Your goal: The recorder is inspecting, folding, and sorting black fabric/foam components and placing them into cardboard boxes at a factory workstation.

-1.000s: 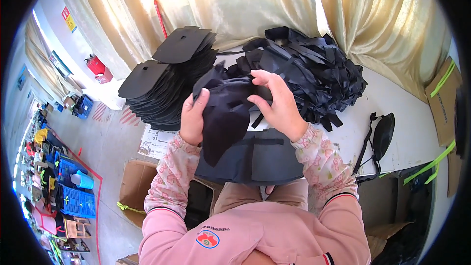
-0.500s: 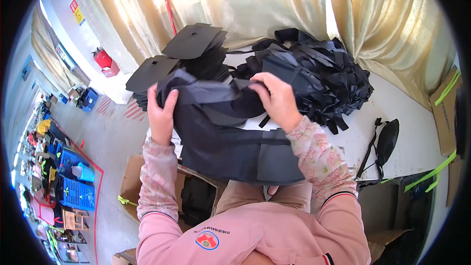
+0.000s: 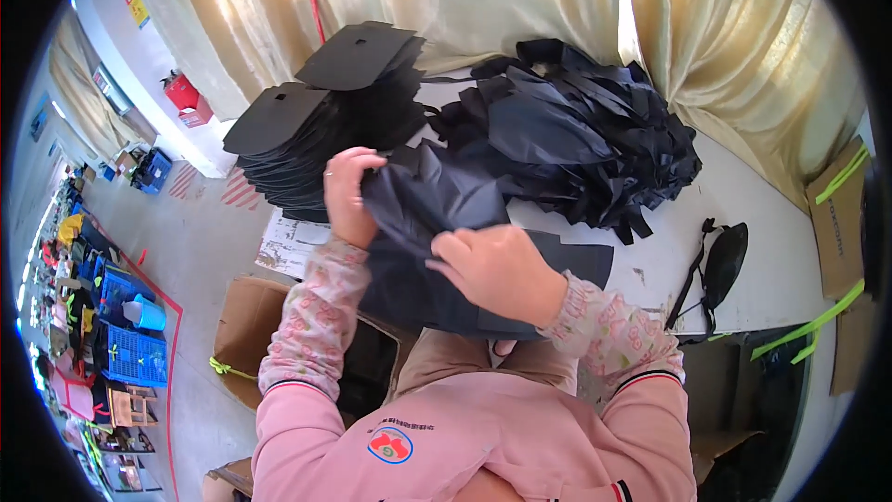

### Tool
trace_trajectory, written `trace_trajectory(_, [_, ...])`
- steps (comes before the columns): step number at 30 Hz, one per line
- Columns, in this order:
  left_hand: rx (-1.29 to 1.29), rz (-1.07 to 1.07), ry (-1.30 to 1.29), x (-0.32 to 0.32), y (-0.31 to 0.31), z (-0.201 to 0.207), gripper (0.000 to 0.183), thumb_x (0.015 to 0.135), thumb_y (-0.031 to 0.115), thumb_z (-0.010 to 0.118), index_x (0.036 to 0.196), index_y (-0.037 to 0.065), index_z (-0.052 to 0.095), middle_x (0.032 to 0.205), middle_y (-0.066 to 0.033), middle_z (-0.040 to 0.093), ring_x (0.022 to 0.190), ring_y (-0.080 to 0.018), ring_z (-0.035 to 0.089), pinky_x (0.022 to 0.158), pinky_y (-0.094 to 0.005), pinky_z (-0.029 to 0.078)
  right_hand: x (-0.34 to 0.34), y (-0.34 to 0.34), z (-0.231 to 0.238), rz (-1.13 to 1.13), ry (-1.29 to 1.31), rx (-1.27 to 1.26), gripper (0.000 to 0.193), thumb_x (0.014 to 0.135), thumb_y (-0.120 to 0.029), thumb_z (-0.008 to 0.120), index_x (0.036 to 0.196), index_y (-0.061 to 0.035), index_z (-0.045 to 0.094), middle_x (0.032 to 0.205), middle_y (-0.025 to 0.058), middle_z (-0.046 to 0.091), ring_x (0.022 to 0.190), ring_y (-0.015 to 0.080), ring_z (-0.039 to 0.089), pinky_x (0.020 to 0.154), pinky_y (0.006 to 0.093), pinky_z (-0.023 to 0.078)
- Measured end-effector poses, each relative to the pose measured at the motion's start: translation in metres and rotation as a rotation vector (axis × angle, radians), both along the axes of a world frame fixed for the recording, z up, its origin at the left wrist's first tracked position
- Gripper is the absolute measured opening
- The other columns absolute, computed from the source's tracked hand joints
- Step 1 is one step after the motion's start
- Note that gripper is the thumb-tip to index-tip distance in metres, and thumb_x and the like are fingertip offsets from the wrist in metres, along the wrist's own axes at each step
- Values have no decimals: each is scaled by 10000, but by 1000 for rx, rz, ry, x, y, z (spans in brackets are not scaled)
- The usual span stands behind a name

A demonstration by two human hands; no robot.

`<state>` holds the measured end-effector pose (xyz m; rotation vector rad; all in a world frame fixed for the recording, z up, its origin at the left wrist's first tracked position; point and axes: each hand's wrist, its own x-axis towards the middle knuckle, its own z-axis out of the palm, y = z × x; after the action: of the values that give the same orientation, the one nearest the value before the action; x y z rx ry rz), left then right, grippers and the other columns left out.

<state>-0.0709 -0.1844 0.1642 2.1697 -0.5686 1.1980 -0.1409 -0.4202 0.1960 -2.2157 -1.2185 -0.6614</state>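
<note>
Black fabric [image 3: 448,191]: being held in front of the heap [image 3: 590,125]
Left hand [image 3: 353,191]: fingers pinching its left edge
Right hand [image 3: 492,270]: fingers pinching its near edge
Heap: waiting — handling apparently unfinished

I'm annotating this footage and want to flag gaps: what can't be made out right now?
In the head view:
Black fabric: the part behind the right hand is covered by it.
Black heap: inner pieces lie hidden under outer ones.
Cardboard box: partly blocked by the left sleeve.
Far-left clutter: too small near the picture's edge.
</note>
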Motion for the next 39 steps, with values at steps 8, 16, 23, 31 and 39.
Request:
trace_trajectory(8, [177,-75,365,-15,123,-28,292,637,-71,656,901,53,661,999,-101,654,980,-274,614,862,-335,478,-38,-80,-21,428,921,99,163,865,-161,695,938,-41,612,803,115,668,660,283,647,591,332,499])
trace_trajectory(16, [409,-148,1408,-25,160,-37,237,763,172,773,818,-32,665,645,-153,572,637,-186,550,655,-334,453,-10,-162,-56,-33,985,10,164,860,-138,692,937,-2,645,767,125,653,686,228,640,635,319,490])
trace_trajectory(23, [610,-259,1582,45,114,-120,480,789,414,760,873,-50,670,627,-126,574,644,-138,557,623,-357,438,34,-183,-127,-668,608,-372,227,787,-191,738,930,-39,650,869,135,666,836,321,648,740,436,495])
trace_trajectory(31, [721,-96,1567,77,91,-157,562,758,464,779,1025,-23,695,999,-197,701,985,-300,670,849,-367,497,-2,-126,-149,-208,320,-413,757,779,-384,707,1402,-47,440,1479,150,396,1396,334,335,1150,477,276])
trace_trajectory(39, [126,130,1778,71,168,-162,229,813,53,742,1007,-13,638,784,-78,664,540,-137,608,473,-295,487,-1,-128,-177,-169,437,-458,788,842,-509,618,1473,-107,370,1529,142,346,1434,336,271,1178,472,208])
